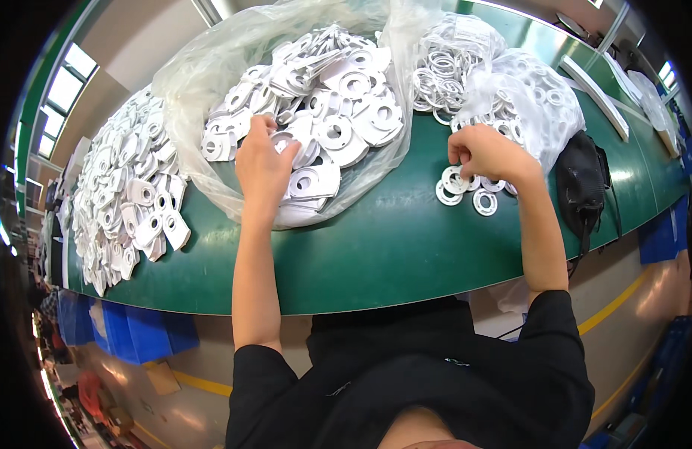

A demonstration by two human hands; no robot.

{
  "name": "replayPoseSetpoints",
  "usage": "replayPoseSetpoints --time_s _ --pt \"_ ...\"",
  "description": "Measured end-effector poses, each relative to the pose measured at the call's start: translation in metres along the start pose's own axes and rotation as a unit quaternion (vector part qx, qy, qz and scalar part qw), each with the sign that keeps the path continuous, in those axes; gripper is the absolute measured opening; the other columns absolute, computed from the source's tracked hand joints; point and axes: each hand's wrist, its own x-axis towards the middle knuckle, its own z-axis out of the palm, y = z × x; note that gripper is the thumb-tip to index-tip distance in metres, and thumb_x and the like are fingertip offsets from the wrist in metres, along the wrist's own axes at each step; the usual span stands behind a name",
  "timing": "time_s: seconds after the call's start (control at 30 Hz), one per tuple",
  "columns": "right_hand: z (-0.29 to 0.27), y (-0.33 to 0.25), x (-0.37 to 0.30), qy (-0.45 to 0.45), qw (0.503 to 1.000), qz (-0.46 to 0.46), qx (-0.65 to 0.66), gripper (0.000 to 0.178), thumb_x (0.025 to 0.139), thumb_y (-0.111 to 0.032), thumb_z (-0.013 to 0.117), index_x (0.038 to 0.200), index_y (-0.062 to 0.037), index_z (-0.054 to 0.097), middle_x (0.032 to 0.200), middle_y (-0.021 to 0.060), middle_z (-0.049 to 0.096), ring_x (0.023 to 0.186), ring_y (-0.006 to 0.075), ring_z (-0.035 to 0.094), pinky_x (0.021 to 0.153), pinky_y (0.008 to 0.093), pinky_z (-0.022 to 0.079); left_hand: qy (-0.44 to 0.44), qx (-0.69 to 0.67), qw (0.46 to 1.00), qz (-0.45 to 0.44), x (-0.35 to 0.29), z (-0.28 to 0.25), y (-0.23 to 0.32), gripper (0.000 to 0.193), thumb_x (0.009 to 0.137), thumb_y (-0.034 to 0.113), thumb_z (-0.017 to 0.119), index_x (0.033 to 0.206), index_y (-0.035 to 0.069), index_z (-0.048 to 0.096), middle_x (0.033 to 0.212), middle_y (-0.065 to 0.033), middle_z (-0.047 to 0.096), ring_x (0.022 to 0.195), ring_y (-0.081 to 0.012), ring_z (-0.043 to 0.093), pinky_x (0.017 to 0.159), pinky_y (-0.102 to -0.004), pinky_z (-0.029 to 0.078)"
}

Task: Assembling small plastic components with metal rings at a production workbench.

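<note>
My left hand is over a large clear plastic bag of white plastic parts, flat plates with a round hole at one end. Its thumb and forefinger are spread, beside a plate with a ring-shaped end; no part is seen gripped. To the right, my right hand is bent down over loose flat white rings. Its fingers are curled in and closed; whether a ring is between them is hidden. A white ring lies just below those fingertips.
A big heap of similar white plates covers the table's left end. Clear bags of white rings stand at the back right. A black bag lies beside my right forearm. The green table has its front edge near me.
</note>
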Motion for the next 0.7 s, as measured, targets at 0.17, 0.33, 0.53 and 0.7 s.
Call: replayPoseSetpoints --time_s 0.17,0.33,0.53,0.7 --pt "0.009 0.019 0.006 0.075 0.992 -0.101 -0.007 0.031 0.057 -0.005 0.077 0.085 0.0013 0.064 0.071 0.0078 0.063 0.065 0.0195 0.060 0.060 0.0298 0.048 0.041 -0.174 0.984 -0.006 -0.004 -0.002 0.031 0.020 0.084 0.017 0.068 0.086 0.000 0.058 0.071 -0.0039 0.056 0.065 -0.0137 0.055 0.059 -0.0291 0.041" --pt "0.001 0.009 0.008 -0.011 0.998 -0.037 0.053 0.025 0.061 -0.005 0.076 0.083 0.0007 0.065 0.069 0.0064 0.064 0.066 0.0152 0.061 0.062 0.0266 0.048 -0.232 -0.630 0.705 -0.229 -0.033 0.011 0.079 0.019 0.093 0.023 0.059 0.085 0.006 0.059 0.080 0.0015 0.060 0.074 -0.0072 0.054 0.071 -0.0224 0.044" --pt "0.001 0.027 0.010 0.037 0.981 -0.146 0.124 0.016 0.070 -0.008 0.074 0.080 0.0003 0.064 0.070 0.0041 0.063 0.064 0.0110 0.058 0.061 0.0265 0.048 -0.338 -0.757 0.474 -0.299 -0.057 0.037 0.080 0.029 0.096 0.035 0.049 0.078 0.012 0.053 0.116 -0.0187 0.061 0.105 -0.0236 0.060 0.093 -0.0370 0.046" --pt "-0.005 0.000 -0.002 0.048 0.928 -0.158 0.335 0.016 0.078 -0.014 0.072 0.078 -0.0009 0.063 0.072 0.0021 0.063 0.065 0.0082 0.057 0.060 0.0222 0.046 -0.359 -0.767 0.435 -0.307 -0.063 0.038 0.076 0.032 0.096 0.044 0.045 0.092 0.013 0.052 0.120 -0.0165 0.059 0.106 -0.0278 0.060 0.081 -0.0378 0.053"
